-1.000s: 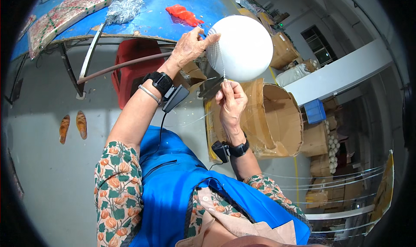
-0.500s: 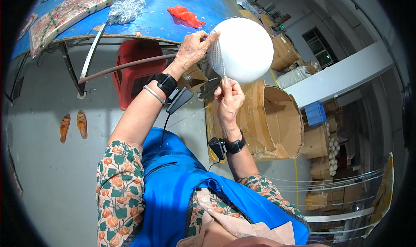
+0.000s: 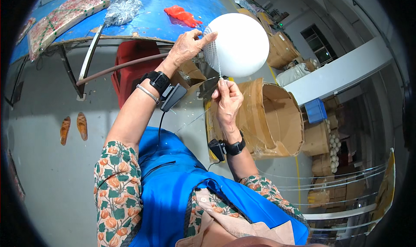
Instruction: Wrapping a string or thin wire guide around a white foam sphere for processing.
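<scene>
A large white ball [image 3: 245, 45] is held up in front of me, off the near edge of the table. Rows of silvery beaded or sequin-like trim [image 3: 211, 54] cover part of its left side. My left hand [image 3: 187, 46] grips the ball on that side, its thumb pressed on the surface beside the rows and its other fingers partly hidden. Below the ball, my right hand [image 3: 229, 100] pinches a thin silvery strand [image 3: 219, 68] between thumb and fingertips. The strand runs taut from the ball down to that pinch.
On the blue table [image 3: 149, 15] lie a red plastic bag [image 3: 182, 16], silver tinsel [image 3: 123, 9] and a wrapped package [image 3: 65, 21]. A red stool [image 3: 130, 56] stands underneath. An open cardboard box [image 3: 260, 117] is below the ball; orange shoes [image 3: 82, 125] lie left.
The ball and my left hand have shifted slightly left and up in the picture. My right hand has moved a little left, still pinching the strand.
</scene>
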A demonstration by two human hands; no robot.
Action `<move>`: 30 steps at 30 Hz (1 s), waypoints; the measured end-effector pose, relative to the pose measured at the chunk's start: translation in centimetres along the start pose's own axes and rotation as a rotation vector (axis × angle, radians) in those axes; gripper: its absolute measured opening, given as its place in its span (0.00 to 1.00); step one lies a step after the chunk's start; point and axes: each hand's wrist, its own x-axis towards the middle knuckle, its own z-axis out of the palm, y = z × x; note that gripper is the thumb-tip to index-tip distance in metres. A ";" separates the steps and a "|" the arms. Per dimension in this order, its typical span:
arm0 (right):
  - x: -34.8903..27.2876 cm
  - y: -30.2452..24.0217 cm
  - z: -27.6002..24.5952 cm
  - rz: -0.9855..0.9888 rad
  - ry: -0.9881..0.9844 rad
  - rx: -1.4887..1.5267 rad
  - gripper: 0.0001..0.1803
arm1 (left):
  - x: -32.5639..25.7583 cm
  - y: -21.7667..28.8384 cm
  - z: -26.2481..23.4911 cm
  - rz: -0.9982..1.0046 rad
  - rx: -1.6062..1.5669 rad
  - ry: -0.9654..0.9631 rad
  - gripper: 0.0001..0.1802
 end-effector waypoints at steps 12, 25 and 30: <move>1.1 1.6 0.0 0.002 0.048 -0.002 0.12 | -0.2 -0.2 1.1 0.079 0.012 0.099 0.38; -0.1 0.2 0.9 -0.054 0.029 0.025 0.11 | -0.1 0.6 -0.4 -0.240 -0.128 -0.119 0.55; 0.8 1.2 0.4 -0.017 0.044 0.009 0.11 | 0.1 -0.5 0.3 -0.177 -0.027 -0.028 0.53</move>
